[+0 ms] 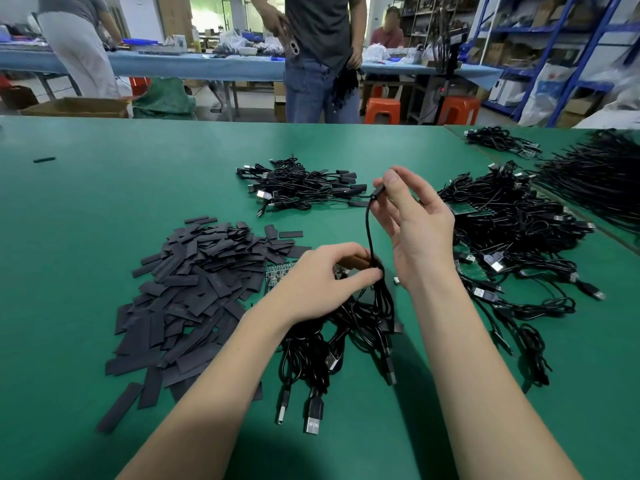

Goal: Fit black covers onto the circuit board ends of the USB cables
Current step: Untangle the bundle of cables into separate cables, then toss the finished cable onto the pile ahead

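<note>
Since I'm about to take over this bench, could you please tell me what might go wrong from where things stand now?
1. The right hand lifts one cable out of the bundle that the left hand grips; it could snag and drag others along.
2. A bare circuit board lies beside the left hand, partly under the pile of black covers; it might get knocked or buried.
3. The cable heaps on the table lie near each other, so finished and unfinished ones might get mixed.
</note>
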### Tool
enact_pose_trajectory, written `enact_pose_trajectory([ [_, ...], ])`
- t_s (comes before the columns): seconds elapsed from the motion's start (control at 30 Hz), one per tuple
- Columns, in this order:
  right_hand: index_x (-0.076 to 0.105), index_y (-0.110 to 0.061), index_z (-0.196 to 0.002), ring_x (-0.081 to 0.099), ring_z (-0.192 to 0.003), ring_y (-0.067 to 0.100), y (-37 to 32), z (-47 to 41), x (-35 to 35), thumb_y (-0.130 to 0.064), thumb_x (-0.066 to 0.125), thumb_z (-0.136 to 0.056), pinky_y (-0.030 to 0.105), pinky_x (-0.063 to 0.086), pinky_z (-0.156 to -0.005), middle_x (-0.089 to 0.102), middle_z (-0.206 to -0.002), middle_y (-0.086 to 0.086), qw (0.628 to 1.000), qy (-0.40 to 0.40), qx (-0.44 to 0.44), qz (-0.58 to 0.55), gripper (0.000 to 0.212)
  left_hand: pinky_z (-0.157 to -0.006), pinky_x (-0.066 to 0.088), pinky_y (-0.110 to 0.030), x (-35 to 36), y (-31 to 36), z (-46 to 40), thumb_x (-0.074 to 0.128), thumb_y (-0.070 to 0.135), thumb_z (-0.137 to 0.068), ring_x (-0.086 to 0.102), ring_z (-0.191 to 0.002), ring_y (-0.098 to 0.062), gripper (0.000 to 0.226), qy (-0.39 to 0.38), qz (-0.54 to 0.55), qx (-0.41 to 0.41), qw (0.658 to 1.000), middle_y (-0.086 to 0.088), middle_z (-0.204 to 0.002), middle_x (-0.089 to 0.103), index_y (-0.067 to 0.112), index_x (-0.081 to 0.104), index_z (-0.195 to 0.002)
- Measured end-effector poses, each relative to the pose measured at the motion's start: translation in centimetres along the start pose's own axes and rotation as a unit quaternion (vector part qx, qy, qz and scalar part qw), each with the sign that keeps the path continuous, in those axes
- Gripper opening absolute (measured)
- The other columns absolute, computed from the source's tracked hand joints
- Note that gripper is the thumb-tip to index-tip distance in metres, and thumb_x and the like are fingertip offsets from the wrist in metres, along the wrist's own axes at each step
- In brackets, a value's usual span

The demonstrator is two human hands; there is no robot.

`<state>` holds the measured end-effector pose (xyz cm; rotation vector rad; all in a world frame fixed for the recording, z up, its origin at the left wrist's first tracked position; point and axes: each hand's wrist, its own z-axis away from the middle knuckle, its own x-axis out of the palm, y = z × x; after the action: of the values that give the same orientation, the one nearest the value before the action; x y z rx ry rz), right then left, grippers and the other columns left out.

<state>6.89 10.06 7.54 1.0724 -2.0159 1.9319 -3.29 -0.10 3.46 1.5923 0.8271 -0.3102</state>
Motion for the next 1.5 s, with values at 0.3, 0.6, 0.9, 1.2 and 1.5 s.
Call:
enact_pose_trajectory([
  [0.3, 0.073, -0.008, -0.088, 0.069, -0.067, 0.013, 0.3, -0.3, -1.0, -0.004, 0.076, -0.087, 0.023, 0.059, -0.064, 0.073, -0.076, 0.007, 0.991, 0.099, 0.066, -0.053, 0.006, -0.072, 0.039, -0.027, 0.1, 0.4, -0.8, 0.074, 0.038, -0.089, 0.041, -0.062, -0.01, 0.023, -0.02, 0.063, -0.058, 0.996, 0.008, -0.063, 0.048, 0.016, 0.067, -0.093],
  [0.6, 0.057, -0.013, -0.122, 0.077, -0.089, 0.026, -0.1, -0.8, -3.5, -0.036, 0.064, -0.098, 0.028, 0.062, -0.07, 0.078, -0.094, 0.011, 0.968, 0.118, 0.176, -0.137, 0.034, -0.086, 0.06, -0.04, -2.1, 3.8, -4.2, 0.069, 0.022, -0.096, 0.077, -0.078, -0.02, 0.013, 0.061, 0.167, -0.047, 0.983, -0.004, -0.096, 0.073, 0.014, 0.071, -0.106],
  [0.9, 0.063, -0.012, -0.11, 0.073, -0.087, 0.021, 1.3, -0.4, -3.3, -0.025, 0.055, -0.101, 0.024, 0.059, -0.061, 0.079, -0.092, 0.002, 0.96, 0.113, 0.245, -0.074, 0.017, -0.08, 0.048, -0.035, -8.6, 1.1, -13.4, 0.078, 0.03, -0.083, 0.063, -0.1, -0.028, 0.026, 0.153, -0.285, -0.081, 0.943, -0.003, -0.102, 0.069, 0.021, 0.057, -0.095],
  [1.2, 0.064, -0.016, -0.096, 0.069, -0.064, 0.012, 1.8, -0.3, -2.9, -0.02, 0.059, -0.097, 0.02, 0.055, -0.056, 0.075, -0.078, -0.003, 0.96, 0.076, 0.267, -0.047, 0.007, -0.101, 0.048, -0.046, -8.4, -6.6, -13.7, 0.065, 0.041, -0.094, 0.055, -0.119, -0.033, 0.036, -0.005, -0.43, -0.121, 0.895, -0.012, -0.128, 0.058, 0.015, 0.067, -0.118],
  [1.5, 0.067, -0.014, -0.094, 0.062, -0.062, 0.013, 2.6, -0.1, -2.1, -0.016, 0.061, -0.095, 0.018, 0.05, -0.051, 0.076, -0.08, -0.001, 0.964, 0.023, 0.215, 0.155, 0.006, -0.094, 0.048, -0.031, -4.6, -4.6, -7.6, 0.062, 0.031, -0.095, 0.063, -0.097, -0.018, 0.018, 0.113, -0.177, -0.062, 0.976, 0.001, -0.103, 0.07, 0.018, 0.071, -0.102],
])
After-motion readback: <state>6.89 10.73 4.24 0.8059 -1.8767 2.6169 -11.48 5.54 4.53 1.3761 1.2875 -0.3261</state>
